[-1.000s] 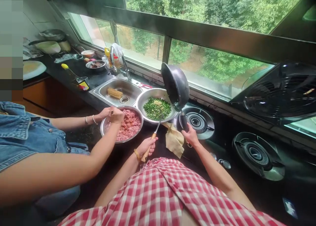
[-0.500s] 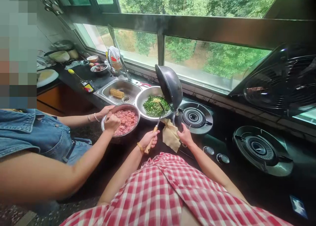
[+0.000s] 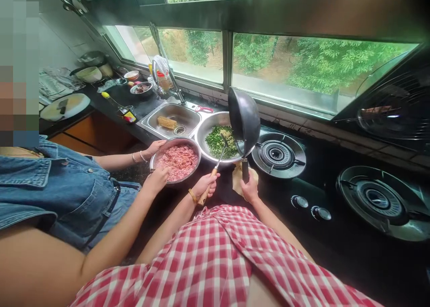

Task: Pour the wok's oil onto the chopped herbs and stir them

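My left hand [image 3: 208, 185] is closed around the wooden handle of a metal cooking spatula [image 3: 221, 156], whose head reaches into a wide metal basin [image 3: 199, 140]. Chopped greens [image 3: 214, 140] lie in that basin, with a pale brown crumbly food [image 3: 227, 133] on top. My right hand [image 3: 250, 189] grips the dark handle of a black wok [image 3: 249, 119]. The wok is tipped steeply on its side over the basin's right part, hiding some of it. A beige cloth [image 3: 237, 179] hangs beside my right hand, partly behind the handle.
At left, a co-worker's hand [image 3: 157, 178] is in a bowl [image 3: 199, 164] of minced meat; the other hand [image 3: 155, 148] holds its rim. Behind is a sink [image 3: 151, 124] with a yellowish block [image 3: 167, 122]. Two gas burners [image 3: 276, 154] [image 3: 378, 199] are at right.
More of the pale brown food lies on the greens, and the spatula head has moved away from the wok's edge. The wok stays tipped. The whole view has shifted a little.
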`<move>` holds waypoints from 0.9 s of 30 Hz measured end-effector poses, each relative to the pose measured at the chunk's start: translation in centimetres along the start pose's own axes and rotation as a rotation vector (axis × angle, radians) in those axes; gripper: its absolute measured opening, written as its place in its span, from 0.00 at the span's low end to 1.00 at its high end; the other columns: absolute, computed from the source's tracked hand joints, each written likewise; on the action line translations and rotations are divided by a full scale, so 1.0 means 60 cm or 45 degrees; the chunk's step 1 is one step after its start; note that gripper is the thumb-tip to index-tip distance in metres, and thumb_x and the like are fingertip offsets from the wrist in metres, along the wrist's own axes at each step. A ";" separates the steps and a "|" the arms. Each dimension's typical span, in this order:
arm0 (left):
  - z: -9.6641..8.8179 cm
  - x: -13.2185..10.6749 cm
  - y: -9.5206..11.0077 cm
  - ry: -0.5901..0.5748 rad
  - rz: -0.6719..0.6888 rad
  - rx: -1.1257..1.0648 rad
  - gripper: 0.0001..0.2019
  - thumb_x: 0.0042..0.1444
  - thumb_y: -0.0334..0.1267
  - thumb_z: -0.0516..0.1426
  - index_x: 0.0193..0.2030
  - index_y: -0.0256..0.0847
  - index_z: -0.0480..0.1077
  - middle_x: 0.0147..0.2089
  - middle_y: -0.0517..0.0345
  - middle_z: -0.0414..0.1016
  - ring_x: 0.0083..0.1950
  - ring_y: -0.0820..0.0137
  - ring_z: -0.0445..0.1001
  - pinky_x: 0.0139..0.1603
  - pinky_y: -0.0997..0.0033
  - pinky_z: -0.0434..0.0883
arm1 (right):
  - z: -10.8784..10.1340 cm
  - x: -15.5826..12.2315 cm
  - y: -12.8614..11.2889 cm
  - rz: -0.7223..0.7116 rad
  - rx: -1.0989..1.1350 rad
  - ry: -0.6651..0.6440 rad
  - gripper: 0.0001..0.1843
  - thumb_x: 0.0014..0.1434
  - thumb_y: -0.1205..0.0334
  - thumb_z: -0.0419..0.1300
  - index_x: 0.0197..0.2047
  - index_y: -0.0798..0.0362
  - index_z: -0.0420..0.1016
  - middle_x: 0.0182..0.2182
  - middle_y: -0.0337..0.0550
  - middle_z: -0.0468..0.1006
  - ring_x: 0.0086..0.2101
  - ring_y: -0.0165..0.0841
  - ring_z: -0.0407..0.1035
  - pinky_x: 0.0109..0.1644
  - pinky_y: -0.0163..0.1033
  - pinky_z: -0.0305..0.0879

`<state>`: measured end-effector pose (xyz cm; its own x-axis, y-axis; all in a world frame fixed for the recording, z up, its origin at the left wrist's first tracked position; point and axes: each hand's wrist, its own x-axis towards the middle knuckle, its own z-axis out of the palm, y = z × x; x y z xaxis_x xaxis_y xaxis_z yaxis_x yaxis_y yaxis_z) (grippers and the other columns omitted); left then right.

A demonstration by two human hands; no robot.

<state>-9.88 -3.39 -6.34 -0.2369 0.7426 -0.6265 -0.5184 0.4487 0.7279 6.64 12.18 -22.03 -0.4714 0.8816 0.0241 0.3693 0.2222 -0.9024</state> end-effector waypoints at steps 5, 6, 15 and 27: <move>-0.015 0.010 0.004 -0.031 0.013 0.025 0.22 0.58 0.45 0.59 0.55 0.39 0.61 0.21 0.72 0.55 0.16 0.81 0.52 0.16 0.82 0.52 | 0.015 -0.002 0.002 0.029 -0.003 0.068 0.38 0.52 0.52 0.56 0.64 0.61 0.63 0.51 0.59 0.76 0.51 0.49 0.72 0.57 0.54 0.69; -0.017 0.012 0.006 -0.022 0.016 0.036 0.21 0.59 0.45 0.58 0.55 0.39 0.61 0.21 0.72 0.55 0.16 0.81 0.53 0.16 0.82 0.52 | 0.017 -0.003 0.002 0.037 -0.013 0.069 0.39 0.52 0.51 0.56 0.64 0.62 0.62 0.51 0.59 0.76 0.51 0.49 0.72 0.56 0.55 0.70; -0.034 0.040 0.048 0.103 -0.016 0.214 0.17 0.61 0.42 0.56 0.54 0.37 0.64 0.22 0.69 0.60 0.15 0.79 0.57 0.14 0.82 0.55 | 0.023 -0.010 -0.002 0.096 -0.030 0.076 0.41 0.52 0.49 0.57 0.65 0.63 0.62 0.51 0.61 0.77 0.52 0.51 0.73 0.55 0.54 0.71; -0.027 0.118 0.139 0.084 -0.031 0.024 0.09 0.66 0.41 0.52 0.47 0.38 0.64 0.22 0.69 0.56 0.15 0.83 0.54 0.13 0.87 0.50 | -0.028 -0.009 -0.031 -0.004 0.091 0.035 0.37 0.52 0.53 0.58 0.63 0.58 0.65 0.53 0.56 0.77 0.52 0.45 0.73 0.60 0.52 0.69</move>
<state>-17.18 4.83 -5.17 -0.2785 0.6974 -0.6603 -0.5090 0.4759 0.7173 7.57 11.97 -19.66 -0.4503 0.8921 0.0381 0.3088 0.1957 -0.9308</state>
